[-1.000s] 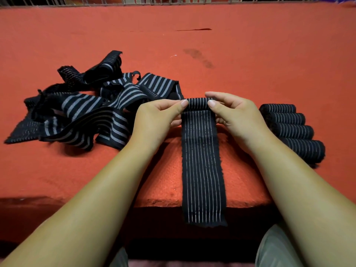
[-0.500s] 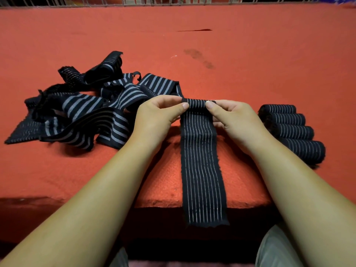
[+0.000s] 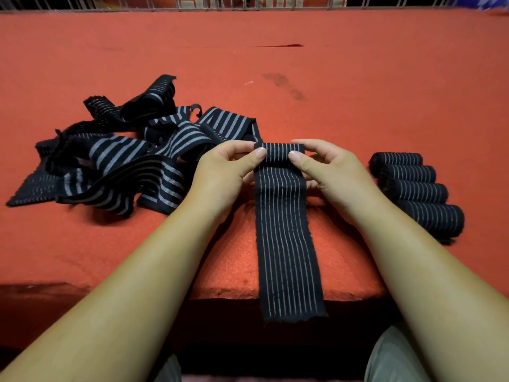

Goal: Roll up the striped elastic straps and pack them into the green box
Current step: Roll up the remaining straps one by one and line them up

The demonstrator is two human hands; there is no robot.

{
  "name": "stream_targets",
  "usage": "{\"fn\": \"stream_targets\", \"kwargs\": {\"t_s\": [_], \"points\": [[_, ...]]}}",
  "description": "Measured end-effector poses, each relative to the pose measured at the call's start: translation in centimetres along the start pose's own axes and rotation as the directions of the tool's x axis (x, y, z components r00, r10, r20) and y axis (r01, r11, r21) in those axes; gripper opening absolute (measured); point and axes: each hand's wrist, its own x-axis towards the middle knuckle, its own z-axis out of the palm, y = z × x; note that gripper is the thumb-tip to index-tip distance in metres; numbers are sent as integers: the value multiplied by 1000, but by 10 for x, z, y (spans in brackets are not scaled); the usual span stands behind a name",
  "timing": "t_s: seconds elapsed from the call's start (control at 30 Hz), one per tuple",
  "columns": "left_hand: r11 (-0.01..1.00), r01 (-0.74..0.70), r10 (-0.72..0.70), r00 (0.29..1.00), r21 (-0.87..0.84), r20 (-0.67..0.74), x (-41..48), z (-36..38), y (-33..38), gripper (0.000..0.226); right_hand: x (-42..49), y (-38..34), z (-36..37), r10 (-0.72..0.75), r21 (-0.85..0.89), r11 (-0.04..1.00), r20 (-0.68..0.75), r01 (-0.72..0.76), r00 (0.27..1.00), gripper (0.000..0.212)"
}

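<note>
The person lays one striped strap (image 3: 286,244) lengthwise in front of the body, I think so that the roll can travel straight along the band toward them. Its far end is already turned into a small roll (image 3: 279,150), which sits between the two hands on the red cloth (image 3: 358,92). The left hand (image 3: 223,175) and the right hand (image 3: 329,172) grip this roll from both sides. The fingers are curled behind it and the thumbs (image 3: 259,155) press on its near side, close to each other, so both hands are closed on the strap and hold nothing else. Such a symmetric grip probably makes the edges of the roll even and the elastic tight. The unrolled part lies flat over the cloth and its free end hangs over the near edge, above the person's lap, which leaves the band straight and without folds. To the left, just beside the left hand, lies a tangled pile of loose straps (image 3: 124,161) that wait for rolling. To the right, four finished rolls (image 3: 413,188) lie side by side in a neat row, touching each other, and it seems they are collected there to be packed together. The green box is not visible, so in my judgement the packing is not yet begun.
</note>
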Motion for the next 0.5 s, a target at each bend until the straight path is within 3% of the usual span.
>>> {"fn": "stream_targets", "kwargs": {"t_s": [0.17,0.5], "points": [[996,-73,71,996,51,44,-1,-1,1,23,-1,2,4,-28,-66,997,-29,26,999,21],[999,-25,24,999,21,43,-8,4,4,22,-1,1,0,-96,-63,993,-13,95,995,29]]}}
